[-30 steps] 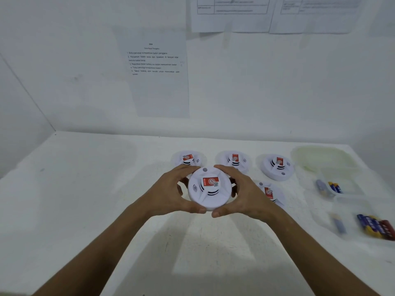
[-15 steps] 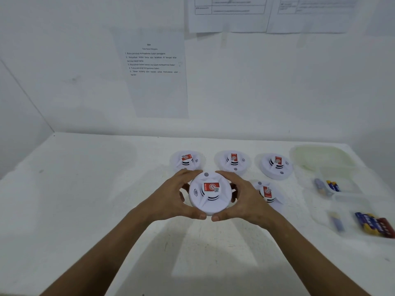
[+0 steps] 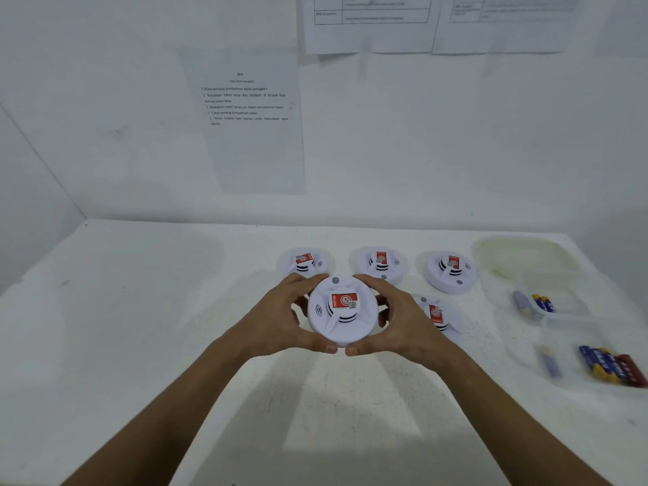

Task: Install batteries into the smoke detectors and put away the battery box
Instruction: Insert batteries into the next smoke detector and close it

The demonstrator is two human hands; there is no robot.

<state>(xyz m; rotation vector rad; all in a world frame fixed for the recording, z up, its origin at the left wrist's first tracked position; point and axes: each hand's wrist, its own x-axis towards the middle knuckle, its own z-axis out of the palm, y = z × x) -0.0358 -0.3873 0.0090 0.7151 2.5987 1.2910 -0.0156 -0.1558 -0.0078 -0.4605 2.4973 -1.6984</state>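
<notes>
Hands cup one smoke detector [image 3: 343, 312], left hand [image 3: 280, 317] and right hand [image 3: 403, 319] curled round its rim. Likely twisting its base open for batteries [image 3: 610, 364]

Five smoke detectors [image 3: 343, 312]; two hands [image 3: 280, 319]; three wall papers [image 3: 247, 121]; one clear battery box [image 3: 561, 310].

Two hands hold one round white smoke detector [image 3: 343, 312] over the white table [image 3: 140, 345]. The left hand [image 3: 280, 319] and right hand [image 3: 403, 322] curl around its sides. Four more detectors lie behind it. Batteries [image 3: 612, 364] sit far right.
</notes>
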